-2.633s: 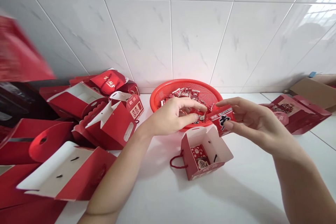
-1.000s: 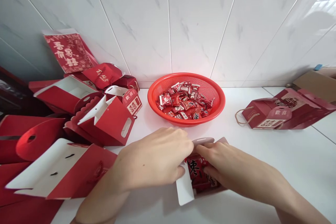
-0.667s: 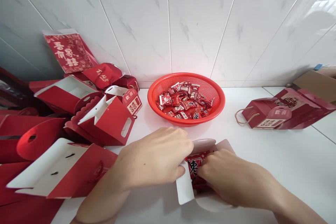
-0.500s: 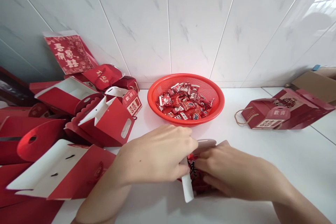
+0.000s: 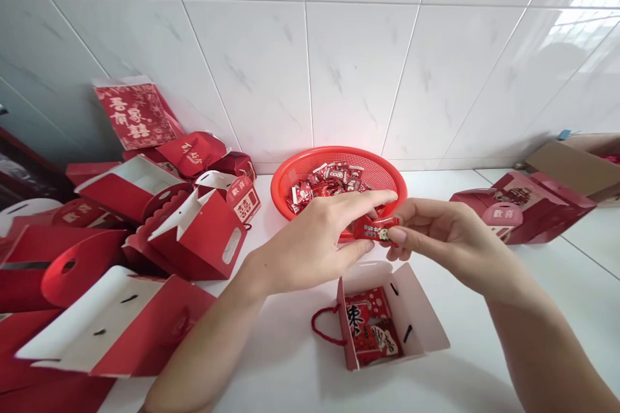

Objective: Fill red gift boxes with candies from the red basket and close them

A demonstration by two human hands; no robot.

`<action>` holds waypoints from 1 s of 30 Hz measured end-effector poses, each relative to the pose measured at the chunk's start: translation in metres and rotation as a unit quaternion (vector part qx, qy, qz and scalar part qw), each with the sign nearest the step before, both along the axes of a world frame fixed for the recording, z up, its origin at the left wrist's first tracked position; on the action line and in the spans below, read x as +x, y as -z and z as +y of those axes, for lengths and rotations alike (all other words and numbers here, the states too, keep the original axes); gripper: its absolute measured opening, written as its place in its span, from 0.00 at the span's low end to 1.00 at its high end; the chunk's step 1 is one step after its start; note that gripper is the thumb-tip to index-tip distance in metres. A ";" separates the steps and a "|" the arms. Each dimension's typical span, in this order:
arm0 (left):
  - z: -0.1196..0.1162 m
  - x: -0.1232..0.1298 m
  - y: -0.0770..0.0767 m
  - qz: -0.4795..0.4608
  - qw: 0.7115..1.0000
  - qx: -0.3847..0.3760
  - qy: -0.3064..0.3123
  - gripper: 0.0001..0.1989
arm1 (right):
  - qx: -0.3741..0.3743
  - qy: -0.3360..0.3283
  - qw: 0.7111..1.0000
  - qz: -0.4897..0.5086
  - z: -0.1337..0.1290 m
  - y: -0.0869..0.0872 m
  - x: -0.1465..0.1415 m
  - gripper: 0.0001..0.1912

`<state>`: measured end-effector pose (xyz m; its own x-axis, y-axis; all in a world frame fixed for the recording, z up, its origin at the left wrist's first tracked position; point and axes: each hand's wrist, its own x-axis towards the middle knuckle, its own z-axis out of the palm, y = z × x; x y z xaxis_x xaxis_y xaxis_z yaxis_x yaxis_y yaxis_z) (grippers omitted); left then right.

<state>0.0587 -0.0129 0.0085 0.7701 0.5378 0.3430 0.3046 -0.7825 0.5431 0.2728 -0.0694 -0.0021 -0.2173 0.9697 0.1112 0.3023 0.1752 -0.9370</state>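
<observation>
Between the thumb and fingers of my right hand (image 5: 450, 239) is a small red wrapped candy (image 5: 372, 231), held above a gift box. My left hand (image 5: 314, 239) reaches in from the other side, thumb and index finger spread apart around the candy's left end; whether it touches the wrapper I cannot tell. Below both hands stands the open gift box (image 5: 425, 316), its flaps raised and a red cord handle (image 5: 321, 319) at its left side. Several red packets (image 5: 371, 329) lie inside it. Just behind my hands, the red plastic basket (image 5: 285, 164) holds many wrapped candies (image 5: 334, 177), partly hidden by my left hand.
At left is a pile of red gift boxes (image 5: 194, 232), some open, with a patterned red box (image 5: 135, 113) leaning on the tiled wall (image 5: 242, 64). Closed red boxes (image 5: 537, 206) and a cardboard box (image 5: 566, 164) stand at right on the white counter (image 5: 271, 348).
Both hands have risen out of the gift box toward the basket. A red candy is now in my right hand. The box's inside and packets have come into view.
</observation>
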 end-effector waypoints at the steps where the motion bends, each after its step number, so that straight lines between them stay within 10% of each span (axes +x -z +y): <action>1: 0.000 -0.001 0.000 0.005 1.000 -0.001 -0.003 0.27 | 0.016 0.012 1.000 0.008 -0.001 -0.001 0.001 0.18; 12: 0.006 0.004 0.002 0.301 0.952 -0.013 0.045 0.11 | 0.088 -0.138 0.955 -0.248 -0.019 -0.002 0.001 0.10; 20: 0.001 0.002 0.002 0.287 0.955 0.036 0.063 0.17 | 0.132 -0.225 0.862 -0.435 -0.026 0.022 -0.017 0.12; 30: 0.002 0.003 0.005 0.307 0.948 0.062 0.048 0.17 | 0.104 -0.206 0.871 -0.433 -0.019 0.030 -0.027 0.11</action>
<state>0.0619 -0.0113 0.0038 0.8887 0.4393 -0.1312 0.4574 -0.8690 0.1889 0.2454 -0.0885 -0.0322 -0.6324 0.7676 -0.1043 0.7513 0.5751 -0.3238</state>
